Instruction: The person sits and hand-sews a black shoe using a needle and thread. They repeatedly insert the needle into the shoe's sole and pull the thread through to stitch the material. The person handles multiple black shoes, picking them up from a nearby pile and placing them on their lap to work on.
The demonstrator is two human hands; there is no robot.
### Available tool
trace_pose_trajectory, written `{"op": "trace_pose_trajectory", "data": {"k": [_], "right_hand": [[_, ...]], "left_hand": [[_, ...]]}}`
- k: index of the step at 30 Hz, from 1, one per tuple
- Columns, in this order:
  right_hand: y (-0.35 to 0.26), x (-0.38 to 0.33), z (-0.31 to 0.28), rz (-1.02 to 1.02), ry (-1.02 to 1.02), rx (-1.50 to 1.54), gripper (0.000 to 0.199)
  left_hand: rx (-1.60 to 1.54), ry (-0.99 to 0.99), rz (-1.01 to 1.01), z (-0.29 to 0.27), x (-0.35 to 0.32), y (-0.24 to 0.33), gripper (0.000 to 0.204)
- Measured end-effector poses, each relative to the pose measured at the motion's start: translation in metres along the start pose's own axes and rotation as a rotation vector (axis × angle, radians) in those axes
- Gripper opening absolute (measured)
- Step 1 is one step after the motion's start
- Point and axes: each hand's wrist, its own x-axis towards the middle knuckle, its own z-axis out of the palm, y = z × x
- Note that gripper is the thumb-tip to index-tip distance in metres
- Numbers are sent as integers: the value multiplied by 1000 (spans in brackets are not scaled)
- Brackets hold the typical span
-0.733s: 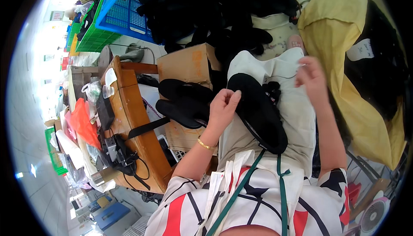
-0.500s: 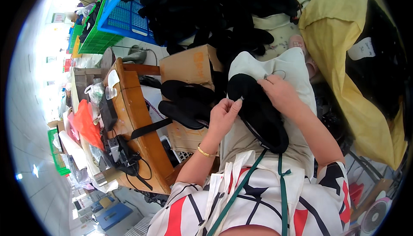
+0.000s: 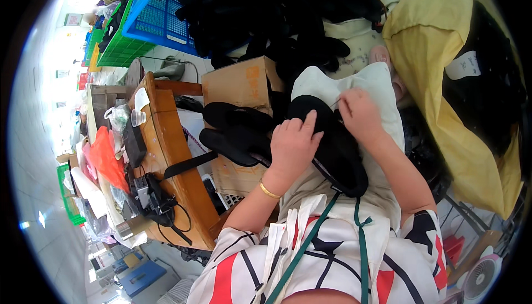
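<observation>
A black cloth shoe (image 3: 346,165) lies on my lap over a white apron (image 3: 382,93), its rounded toe pointing away from me. My left hand (image 3: 293,146) grips the shoe's left side near the toe, index finger stretched over the upper and thumb beside the opening. Just off the toe's right side, my right hand (image 3: 360,113) is pinched and slightly blurred. A faint thin line shows by its fingertips; what they hold is too small to make out. Left of my lap, more black shoes (image 3: 235,132) rest against a cardboard box (image 3: 235,85).
A wooden table (image 3: 177,165) with a black cable and device stands at the left. Beyond are a blue crate (image 3: 160,21), a green crate (image 3: 122,49) and a heap of black shoes (image 3: 266,10). A yellow cloth sack (image 3: 426,32) lies at the right, above a fan (image 3: 481,275).
My left hand has turned from a pinch at the shoe's upper to lying across its side, index finger extended. My right hand has lifted slightly off the toe, to the right.
</observation>
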Motion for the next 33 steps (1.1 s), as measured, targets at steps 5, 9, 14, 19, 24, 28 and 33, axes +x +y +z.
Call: {"op": "trace_pose_trajectory", "data": {"k": [5, 9, 14, 19, 24, 28, 33], "right_hand": [[-33, 20, -4, 414, 248, 850, 17], [-62, 17, 16, 644, 80, 1694, 24], [-83, 18, -7, 805, -81, 1610, 24], [-100, 14, -21, 705, 30, 1557, 23], [-129, -1, -57, 448, 64, 1321, 20], [-115, -27, -73, 465, 31, 1247, 22], [-71, -63, -69, 431, 70, 962, 21]], "left_hand": [[-303, 38, -210, 12, -13, -7, 51], [-288, -2, -190, 10, -11, -9, 48], [-75, 13, -64, 11, -10, -15, 40], [16, 87, 137, 25, 13, -38, 36], [-173, 173, 291, 6, 45, -27, 30], [-442, -10, 270, 20, 31, -8, 28], [-712, -358, 114, 49, -8, 0, 36]]}}
